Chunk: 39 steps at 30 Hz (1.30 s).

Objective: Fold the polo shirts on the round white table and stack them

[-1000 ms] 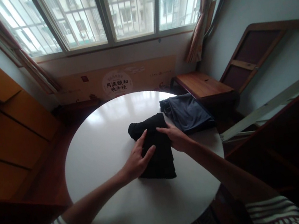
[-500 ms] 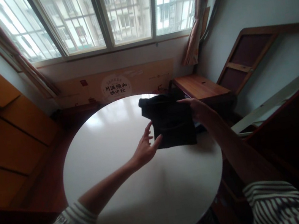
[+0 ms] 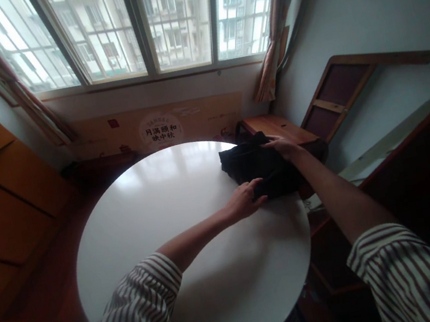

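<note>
Head view: 1 black cloth (image 3: 259, 163) — folded, creased — is lying at the far right of 1 round white table (image 3: 159, 221). Of 2 hands, the right hand (image 3: 285, 147) is gripping its far edge; the left hand (image 3: 244, 200) is touching its near side, grip impossible to tell.

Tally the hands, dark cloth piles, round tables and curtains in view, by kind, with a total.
Hands: 2 (left hand, right hand)
Dark cloth pile: 1
Round white table: 1
Curtains: 2 (left curtain, right curtain)
Total: 6
</note>
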{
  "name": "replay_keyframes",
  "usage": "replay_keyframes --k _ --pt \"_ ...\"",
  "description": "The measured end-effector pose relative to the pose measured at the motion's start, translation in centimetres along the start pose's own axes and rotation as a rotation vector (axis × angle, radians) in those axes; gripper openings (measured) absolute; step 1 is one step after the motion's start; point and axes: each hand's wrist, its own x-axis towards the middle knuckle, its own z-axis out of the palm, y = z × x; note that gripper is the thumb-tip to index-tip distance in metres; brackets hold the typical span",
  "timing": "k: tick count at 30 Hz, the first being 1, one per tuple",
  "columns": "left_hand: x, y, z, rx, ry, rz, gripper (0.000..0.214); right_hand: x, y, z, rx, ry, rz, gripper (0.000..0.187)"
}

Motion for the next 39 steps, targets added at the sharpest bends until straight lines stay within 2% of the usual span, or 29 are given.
replay_keyframes --k 3,6,8,10,12,13,15,20,24,26,28,30,32,33,36,39 --pt "0.8 0.7 -0.5 0.196 0.049 0.031 0.047 0.7 0.4 0.2 -0.082 0.04 -0.067 0.034" --pt "1.6 1.0 -0.4 0.317 -0.016 0.007 0.036 1.3 0.7 0.2 -0.178 0.126 -0.141 0.044" --pt "1.9 1.1 0.0 0.35 -0.038 -0.011 0.033 1.7 0.7 0.4 -0.341 0.136 -0.311 0.05" --pt "2.2 1.2 0.4 0.363 -0.03 -0.011 0.035 1.9 0.7 1.0 -0.613 0.025 -0.556 0.052" --pt "2.4 1.3 0.5 0.388 -0.018 -0.007 0.035 2.0 0.7 1.9 -0.897 -0.13 -0.713 0.053" --pt "2.5 1.3 0.6 0.407 -0.019 -0.002 0.034 2.0 0.7 2.4 -0.996 -0.174 -0.718 0.055" --pt "2.5 1.4 0.7 0.45 -0.031 0.04 0.029 2.2 1.0 3.4 -1.132 -0.181 -0.649 0.057" --pt "2.1 1.5 2.2 0.553 -0.058 0.239 0.033 2.6 1.9 4.9 -1.225 -0.148 -0.485 0.054" --pt "2.0 1.3 3.2 0.589 -0.11 0.225 0.032 2.5 1.8 5.6 -1.243 -0.121 -0.394 0.054" --pt "2.2 1.3 3.4 0.579 -0.059 0.246 0.031 2.3 1.5 6.3 -1.263 -0.099 -0.406 0.057" --pt "2.3 1.3 3.7 0.543 0.034 0.277 0.029 2.1 1.3 7.3 -1.277 -0.097 -0.481 0.06" --pt "2.1 1.1 4.3 0.484 0.086 0.275 0.046 2.1 1.4 8.3 -1.29 -0.11 -0.525 0.063" --pt "1.7 0.8 5.2 0.427 0.077 0.243 0.072 2.2 1.9 9.1 -1.308 -0.121 -0.486 0.066" --pt "1.4 0.6 5.7 0.408 0.067 0.227 0.077 2.4 2.1 9.3 -1.317 -0.125 -0.455 0.067" --pt "0.8 0.0 6.6 0.39 0.057 0.212 0.072 3.1 2.8 9.7 -1.33 -0.117 -0.383 0.065" --pt "0.3 0.0 6.5 0.402 0.039 0.238 0.065 3.6 2.9 10.1 -1.345 -0.085 -0.322 0.059"
